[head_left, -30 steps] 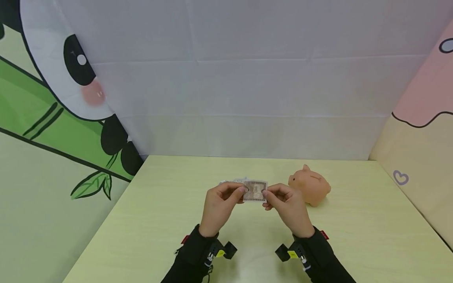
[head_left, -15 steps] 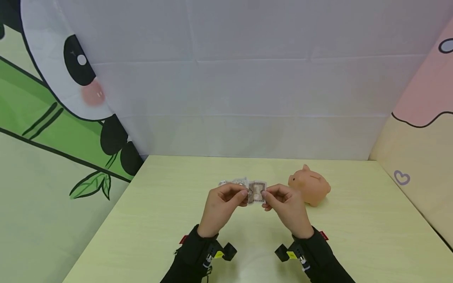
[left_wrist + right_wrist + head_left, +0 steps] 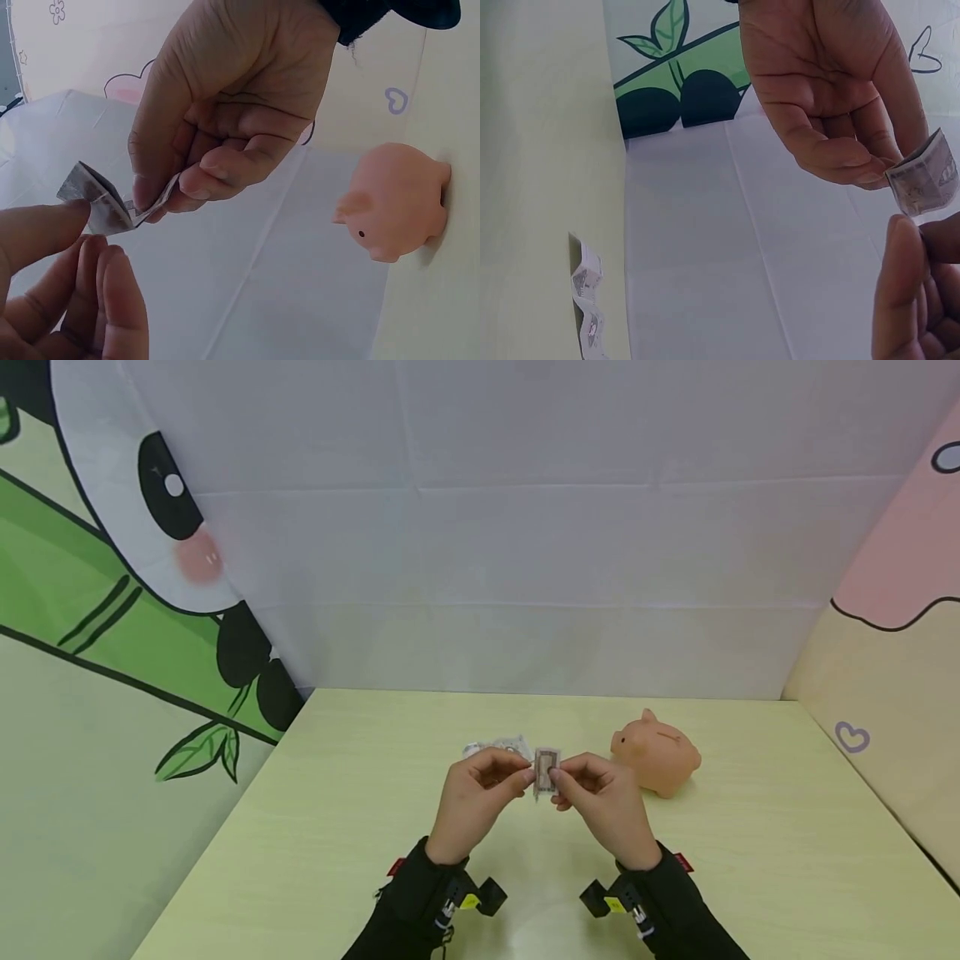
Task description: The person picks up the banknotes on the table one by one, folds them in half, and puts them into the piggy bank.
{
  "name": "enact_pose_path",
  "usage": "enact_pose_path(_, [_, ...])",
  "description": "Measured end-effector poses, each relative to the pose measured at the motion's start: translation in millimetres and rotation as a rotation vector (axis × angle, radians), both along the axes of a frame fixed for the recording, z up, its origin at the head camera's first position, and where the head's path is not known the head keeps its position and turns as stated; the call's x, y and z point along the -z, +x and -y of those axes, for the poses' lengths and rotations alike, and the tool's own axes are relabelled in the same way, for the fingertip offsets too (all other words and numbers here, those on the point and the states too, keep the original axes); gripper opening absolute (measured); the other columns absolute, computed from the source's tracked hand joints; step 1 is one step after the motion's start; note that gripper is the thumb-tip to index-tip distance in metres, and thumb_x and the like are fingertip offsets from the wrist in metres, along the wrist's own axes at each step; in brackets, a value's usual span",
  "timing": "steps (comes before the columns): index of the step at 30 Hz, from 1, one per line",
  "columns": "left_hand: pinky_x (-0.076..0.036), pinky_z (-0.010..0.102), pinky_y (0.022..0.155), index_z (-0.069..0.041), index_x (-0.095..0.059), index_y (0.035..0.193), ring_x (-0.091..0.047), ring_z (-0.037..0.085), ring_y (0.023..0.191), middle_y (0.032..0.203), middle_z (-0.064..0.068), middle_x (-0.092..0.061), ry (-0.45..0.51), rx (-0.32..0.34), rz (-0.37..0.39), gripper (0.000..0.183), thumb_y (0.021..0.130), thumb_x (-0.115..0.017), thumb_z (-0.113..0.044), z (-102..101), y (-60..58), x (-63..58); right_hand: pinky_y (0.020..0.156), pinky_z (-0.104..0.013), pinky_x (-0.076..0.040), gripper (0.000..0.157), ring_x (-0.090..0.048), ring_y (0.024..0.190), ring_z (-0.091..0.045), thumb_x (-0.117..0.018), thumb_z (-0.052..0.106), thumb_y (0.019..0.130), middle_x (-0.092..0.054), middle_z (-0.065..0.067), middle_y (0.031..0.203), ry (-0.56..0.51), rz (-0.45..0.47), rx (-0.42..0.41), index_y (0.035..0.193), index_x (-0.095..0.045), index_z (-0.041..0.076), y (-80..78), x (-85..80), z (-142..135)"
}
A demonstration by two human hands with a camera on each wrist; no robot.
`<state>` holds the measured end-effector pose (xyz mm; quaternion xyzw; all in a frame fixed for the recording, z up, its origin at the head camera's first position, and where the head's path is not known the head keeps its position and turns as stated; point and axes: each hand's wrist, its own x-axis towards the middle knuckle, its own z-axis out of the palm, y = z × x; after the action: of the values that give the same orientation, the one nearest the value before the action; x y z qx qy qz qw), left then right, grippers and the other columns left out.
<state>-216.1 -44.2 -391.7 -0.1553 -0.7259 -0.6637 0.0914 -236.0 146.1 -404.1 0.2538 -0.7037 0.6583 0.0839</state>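
A small folded banknote is held upright above the table between both hands. My left hand pinches its left edge between thumb and fingertips. From the other side, my right hand grips it, thumb across the front. Seen from the left wrist, the banknote is bent into a V-shaped crease, one flap at each hand. Fingers cover parts of it in every view. More creased paper notes lie on the table beyond my left hand; the right wrist view shows these notes wavy on the tabletop.
An orange-pink piggy bank with a slot in its back stands right of my right hand. The pale wooden table meets a white backdrop cloth at its far edge. Printed cartoon panels flank both sides.
The banknote shows narrower between the hands, going from a wide strip to a slim folded piece. Both hands have drawn closer together. Piggy bank and other notes have stayed put.
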Motion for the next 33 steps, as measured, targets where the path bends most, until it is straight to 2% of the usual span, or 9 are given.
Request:
enact_pose_path(8, [-0.055,0.025,0.084,-0.002,-0.066,0.112,-0.065,0.014,0.090,0.107,0.017,-0.065,-0.008,-0.003,0.059,0.026,0.088,-0.072,-0.009,3,4.9,-0.8,0.059,-0.026,-0.058,0.009,-0.066,0.064,-0.005,-0.064,-0.001,0.092,-0.070,-0.002,0.079,0.005,-0.003,0.003,0.094,-0.068,-0.009,8.3,-0.2,6])
enact_pose_path(16, [-0.055,0.026,0.086,-0.003,-0.067,0.118,-0.066,0.015,0.097,0.114,0.018,-0.067,-0.019,0.076,0.110,0.029,0.091,-0.070,-0.013,8,8.6,-1.2,0.059,-0.027,-0.058,0.007,-0.064,0.063,-0.004,-0.063,-0.003,0.092,-0.069,0.002,0.079,0.023,-0.037,0.013,0.094,-0.068,-0.008,15.6,-0.1,11])
enact_pose_path(20, [-0.055,0.025,0.085,-0.002,-0.068,0.117,-0.066,0.013,0.096,0.113,0.019,-0.068,-0.022,0.089,0.113,0.029,0.091,-0.070,-0.013,10,11.4,-2.1,0.059,-0.027,-0.058,0.007,-0.064,0.063,-0.004,-0.063,-0.003,0.092,-0.068,0.003,0.079,0.021,-0.042,0.010,0.094,-0.067,-0.008,19.4,-0.3,13])
enact_pose_path(28, [-0.055,0.023,0.083,0.000,-0.069,0.116,-0.066,0.007,0.093,0.112,0.021,-0.068,-0.018,0.120,0.102,0.028,0.092,-0.069,-0.014,15,15.6,-0.7,0.059,-0.027,-0.058,0.008,-0.064,0.062,-0.005,-0.063,-0.002,0.092,-0.068,-0.005,0.077,0.025,-0.042,0.015,0.094,-0.068,-0.008,26.8,-2.4,17])
enact_pose_path(33, [-0.056,0.022,0.080,0.001,-0.069,0.115,-0.067,0.005,0.089,0.111,0.022,-0.069,-0.013,0.124,0.096,0.028,0.092,-0.068,-0.015,17,17.8,-0.5,0.059,-0.028,-0.058,0.008,-0.064,0.063,-0.005,-0.063,-0.001,0.093,-0.068,-0.006,0.076,0.028,-0.035,0.018,0.095,-0.068,-0.008,30.8,-2.7,19])
